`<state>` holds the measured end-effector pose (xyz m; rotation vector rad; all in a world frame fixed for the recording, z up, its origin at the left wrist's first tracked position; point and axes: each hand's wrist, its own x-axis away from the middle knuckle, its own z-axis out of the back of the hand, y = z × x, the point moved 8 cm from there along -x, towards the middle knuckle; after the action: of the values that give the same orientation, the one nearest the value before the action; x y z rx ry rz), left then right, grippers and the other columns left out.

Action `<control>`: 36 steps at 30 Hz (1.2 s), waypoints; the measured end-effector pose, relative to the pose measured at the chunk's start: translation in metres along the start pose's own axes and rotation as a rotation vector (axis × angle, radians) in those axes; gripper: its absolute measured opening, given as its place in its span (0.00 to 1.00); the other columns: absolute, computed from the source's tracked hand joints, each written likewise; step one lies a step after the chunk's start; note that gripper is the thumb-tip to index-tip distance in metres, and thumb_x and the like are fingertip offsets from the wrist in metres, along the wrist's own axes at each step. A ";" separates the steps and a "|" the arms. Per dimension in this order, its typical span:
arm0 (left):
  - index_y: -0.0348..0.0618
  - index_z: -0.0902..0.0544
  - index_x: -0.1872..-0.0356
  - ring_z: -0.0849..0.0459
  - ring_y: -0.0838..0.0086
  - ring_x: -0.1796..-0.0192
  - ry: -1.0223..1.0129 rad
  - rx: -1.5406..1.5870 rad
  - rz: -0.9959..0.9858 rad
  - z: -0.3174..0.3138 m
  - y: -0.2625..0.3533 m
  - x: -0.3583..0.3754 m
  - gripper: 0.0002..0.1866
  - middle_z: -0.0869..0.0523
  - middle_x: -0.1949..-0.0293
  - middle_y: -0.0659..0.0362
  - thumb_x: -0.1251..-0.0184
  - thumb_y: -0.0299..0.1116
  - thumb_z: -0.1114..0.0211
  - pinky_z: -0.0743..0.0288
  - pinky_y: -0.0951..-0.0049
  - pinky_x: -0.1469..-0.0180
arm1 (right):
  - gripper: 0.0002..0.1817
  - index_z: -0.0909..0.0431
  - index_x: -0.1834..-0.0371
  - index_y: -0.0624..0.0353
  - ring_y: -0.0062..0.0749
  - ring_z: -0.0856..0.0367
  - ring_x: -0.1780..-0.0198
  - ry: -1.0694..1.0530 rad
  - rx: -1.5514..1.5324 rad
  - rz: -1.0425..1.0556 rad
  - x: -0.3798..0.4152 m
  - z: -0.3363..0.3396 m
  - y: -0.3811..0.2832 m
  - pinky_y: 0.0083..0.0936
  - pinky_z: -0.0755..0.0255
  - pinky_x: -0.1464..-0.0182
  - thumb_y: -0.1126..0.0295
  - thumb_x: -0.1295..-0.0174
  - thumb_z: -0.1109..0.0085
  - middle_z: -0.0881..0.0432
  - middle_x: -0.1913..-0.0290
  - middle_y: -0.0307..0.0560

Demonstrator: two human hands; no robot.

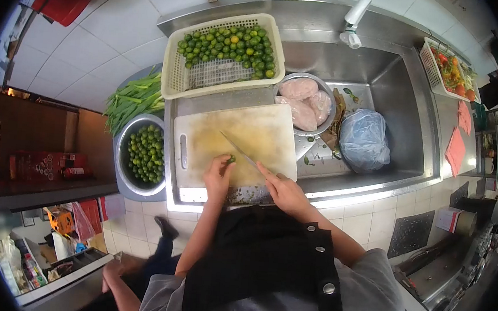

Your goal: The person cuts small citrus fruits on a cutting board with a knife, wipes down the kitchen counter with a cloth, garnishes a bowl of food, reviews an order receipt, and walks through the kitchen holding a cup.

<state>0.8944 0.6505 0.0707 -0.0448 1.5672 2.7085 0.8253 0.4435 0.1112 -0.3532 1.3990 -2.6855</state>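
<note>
My left hand is closed with its fingertips round a small green lime, above the front of the cutting board. In my right hand is the handle of a knife. The blade points away to the upper left over the board, beside the lime. Yellowish stains cover the middle of the board. Behind it stands a cream plastic basket with many small green limes and bare mesh at its front. A metal bowl full of similar limes is left of the board.
Green leafy stalks lie behind the lime bowl. Right of the board, a bowl of raw meat and a tied plastic bag sit in the steel sink under a tap. Another person's arm shows at lower left.
</note>
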 end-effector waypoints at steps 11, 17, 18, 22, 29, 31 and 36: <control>0.38 0.12 0.54 0.13 0.67 0.58 0.176 -0.092 -0.277 0.005 0.031 -0.003 0.13 0.14 0.57 0.55 0.41 0.24 0.26 0.19 0.71 0.59 | 0.31 0.47 0.20 0.32 0.64 0.19 0.65 -0.122 0.162 -0.053 0.011 0.007 -0.016 0.54 0.24 0.59 0.65 0.25 0.56 0.22 0.65 0.64; 0.40 0.11 0.53 0.15 0.71 0.62 0.183 -0.152 -0.240 0.004 0.024 -0.003 0.14 0.14 0.61 0.58 0.41 0.26 0.25 0.21 0.74 0.62 | 0.32 0.46 0.20 0.35 0.65 0.19 0.66 -0.134 0.137 -0.056 0.013 0.010 -0.019 0.53 0.24 0.59 0.66 0.27 0.55 0.22 0.65 0.64; 0.40 0.11 0.53 0.15 0.71 0.62 0.181 -0.152 -0.235 0.003 0.023 -0.003 0.14 0.14 0.61 0.58 0.41 0.26 0.25 0.21 0.74 0.62 | 0.32 0.46 0.20 0.36 0.65 0.19 0.66 -0.135 0.139 -0.051 0.012 0.009 -0.018 0.53 0.24 0.59 0.67 0.27 0.54 0.21 0.65 0.64; 0.39 0.11 0.53 0.15 0.74 0.63 0.220 -0.155 -0.314 0.004 0.023 -0.002 0.14 0.14 0.61 0.58 0.41 0.26 0.25 0.22 0.76 0.64 | 0.32 0.45 0.20 0.38 0.65 0.19 0.66 -0.097 0.123 0.023 -0.001 0.004 -0.020 0.53 0.25 0.60 0.68 0.27 0.52 0.19 0.65 0.68; 0.39 0.11 0.54 0.13 0.69 0.60 0.212 -0.155 -0.309 0.005 0.023 -0.002 0.13 0.13 0.59 0.56 0.41 0.26 0.25 0.19 0.72 0.59 | 0.30 0.40 0.22 0.47 0.64 0.18 0.53 -0.161 0.014 0.016 -0.035 -0.028 -0.002 0.48 0.24 0.50 0.72 0.28 0.52 0.20 0.44 0.67; 0.40 0.12 0.55 0.13 0.67 0.59 0.222 -0.140 -0.292 0.004 0.022 -0.002 0.13 0.13 0.59 0.55 0.41 0.26 0.25 0.19 0.70 0.58 | 0.30 0.39 0.22 0.47 0.63 0.18 0.50 -0.147 -0.027 0.019 -0.040 -0.026 -0.005 0.46 0.24 0.47 0.72 0.28 0.51 0.20 0.43 0.67; 0.42 0.14 0.55 0.14 0.65 0.55 0.337 -0.162 -0.283 0.050 0.031 -0.005 0.13 0.13 0.57 0.55 0.42 0.23 0.27 0.19 0.69 0.53 | 0.30 0.39 0.23 0.45 0.64 0.20 0.50 -0.017 -0.169 0.095 -0.032 0.005 -0.025 0.45 0.25 0.48 0.72 0.28 0.50 0.20 0.48 0.68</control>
<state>0.8974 0.6787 0.1229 -0.7010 1.2742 2.6883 0.8579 0.4598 0.1291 -0.3130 1.5998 -2.4911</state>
